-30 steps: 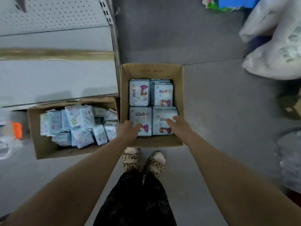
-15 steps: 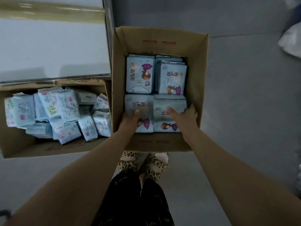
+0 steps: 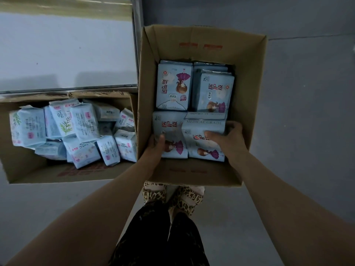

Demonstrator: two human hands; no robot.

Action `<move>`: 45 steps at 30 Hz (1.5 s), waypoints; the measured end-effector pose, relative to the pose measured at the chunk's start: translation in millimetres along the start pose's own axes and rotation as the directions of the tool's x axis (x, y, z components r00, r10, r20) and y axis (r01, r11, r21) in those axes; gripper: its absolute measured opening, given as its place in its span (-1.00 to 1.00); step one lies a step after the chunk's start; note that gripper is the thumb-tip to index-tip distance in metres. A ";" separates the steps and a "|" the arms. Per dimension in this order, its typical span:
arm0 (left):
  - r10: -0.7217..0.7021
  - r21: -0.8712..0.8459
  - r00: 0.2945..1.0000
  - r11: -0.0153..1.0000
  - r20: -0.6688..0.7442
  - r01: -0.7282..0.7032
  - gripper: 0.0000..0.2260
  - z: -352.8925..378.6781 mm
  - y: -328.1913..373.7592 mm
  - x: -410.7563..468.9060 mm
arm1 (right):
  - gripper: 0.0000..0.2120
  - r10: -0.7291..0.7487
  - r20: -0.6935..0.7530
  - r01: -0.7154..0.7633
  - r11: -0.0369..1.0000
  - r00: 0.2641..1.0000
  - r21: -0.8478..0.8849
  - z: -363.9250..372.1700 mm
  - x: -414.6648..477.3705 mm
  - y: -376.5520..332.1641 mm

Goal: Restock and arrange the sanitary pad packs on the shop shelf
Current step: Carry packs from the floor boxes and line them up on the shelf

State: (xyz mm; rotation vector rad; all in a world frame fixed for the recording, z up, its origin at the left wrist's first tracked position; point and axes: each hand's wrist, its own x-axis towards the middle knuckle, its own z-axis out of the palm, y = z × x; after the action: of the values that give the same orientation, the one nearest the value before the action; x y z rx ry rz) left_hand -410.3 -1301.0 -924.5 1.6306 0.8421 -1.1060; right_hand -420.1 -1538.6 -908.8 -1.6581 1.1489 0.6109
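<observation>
Pad packs lie flat in two rows in the cardboard box, long axes running away from the person. Left hand pinches the near-left pack at its near corner, thumb on top; right hand curls its fingers over the near-right pack. Both sit under the hands; the shelf lies to the left, so the lift likely goes up, then left

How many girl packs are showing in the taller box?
4 pale blue plastic packs: back left pack, back right pack, front left pack in the left hand, front right pack in the right hand. More may hide beneath.
</observation>
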 end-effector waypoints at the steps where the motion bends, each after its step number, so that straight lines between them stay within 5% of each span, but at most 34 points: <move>1: -0.006 -0.012 1.000 1.000 0.000 0.006 0.10 -1.5 -4.1 4.5 | -0.16 0.006 0.018 -0.007 1.000 1.000 0.010 -2.0 0.8 -2.0; 4: -0.015 -0.031 1.000 0.999 0.011 0.015 0.15 -3.5 -8.7 10.9 | 0.08 -0.049 0.043 0.052 0.997 0.998 -0.065 -6.3 -2.6 -9.5; 9: -0.045 -0.038 0.998 0.998 0.033 0.047 -0.05 2.6 6.2 7.2 | -0.32 -0.267 -0.134 0.259 0.963 0.954 -0.074 -5.6 -32.3 -19.2; 13: -0.112 -0.063 0.993 0.992 0.020 0.113 -0.44 11.6 19.8 16.9 | -0.30 -0.207 -0.285 0.268 0.943 0.936 0.195 -18.6 -41.0 -34.5; 18: -0.112 -0.009 0.993 0.994 0.039 0.113 -0.41 13.2 18.6 24.3 | -0.53 -0.142 -0.276 0.221 0.934 0.951 0.280 -23.7 -38.8 -58.4; 28: -0.026 -0.214 0.962 0.973 0.270 0.087 -0.60 27.9 8.2 33.3 | -0.13 -0.130 -0.246 0.189 0.953 0.961 0.238 -25.5 -42.3 -49.6; 32: -0.019 -0.241 0.959 0.966 0.282 0.090 -0.72 34.2 3.1 37.3 | -0.26 -0.175 -0.258 0.239 0.940 0.950 0.242 -24.2 -42.9 -48.9; 36: 0.002 -0.223 0.969 0.973 0.247 0.055 -0.48 32.3 1.5 42.3 | -0.15 -0.172 -0.267 0.256 0.911 0.948 0.322 -19.7 -42.7 -47.9; 39: 0.005 -0.256 0.972 0.965 0.233 0.056 -0.55 34.1 2.5 47.2 | -0.06 -0.166 -0.279 0.265 0.893 0.946 0.365 -19.2 -45.7 -48.0; 45: -0.015 -0.231 0.970 0.970 0.242 0.072 -0.79 32.4 2.9 55.4 | -0.54 -0.170 -0.239 0.262 0.863 0.956 0.433 -26.5 -55.0 -51.7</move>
State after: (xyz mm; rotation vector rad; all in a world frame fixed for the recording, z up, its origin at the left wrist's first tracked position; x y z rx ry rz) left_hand -397.1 -1331.2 -979.7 1.2571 0.8203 -1.1576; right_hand -400.4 -1537.7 -831.3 -1.4198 1.1168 0.0187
